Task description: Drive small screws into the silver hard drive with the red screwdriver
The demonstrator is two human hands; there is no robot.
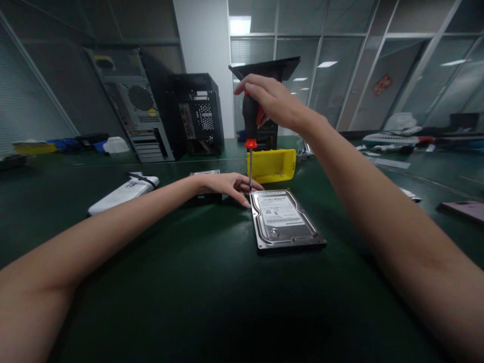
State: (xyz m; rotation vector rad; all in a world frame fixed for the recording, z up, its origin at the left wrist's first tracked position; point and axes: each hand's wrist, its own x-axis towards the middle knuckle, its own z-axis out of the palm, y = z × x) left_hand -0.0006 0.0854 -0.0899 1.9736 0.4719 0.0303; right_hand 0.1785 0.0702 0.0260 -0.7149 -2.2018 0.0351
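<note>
A silver hard drive (280, 217) with a white label lies flat on the green tabletop, in front of me. My right hand (266, 98) is closed around the black and red handle of a screwdriver (250, 118). The screwdriver stands upright, its tip at the drive's far left corner. At that same corner is my left hand (230, 186), with thumb and fingers stretched out and apart around the tip, by the drive's edge. Whether the fingertips press on the drive is hard to see. Behind the drive stands a yellow plastic tray (271, 166), tipped on its side.
Another drive-like metal box (204, 197) sits partly behind my left wrist. Further left lies a white box with a black strap (124, 194). Open computer cases (151, 106) stand at the back. A pink phone-like slab (465, 209) lies at the right.
</note>
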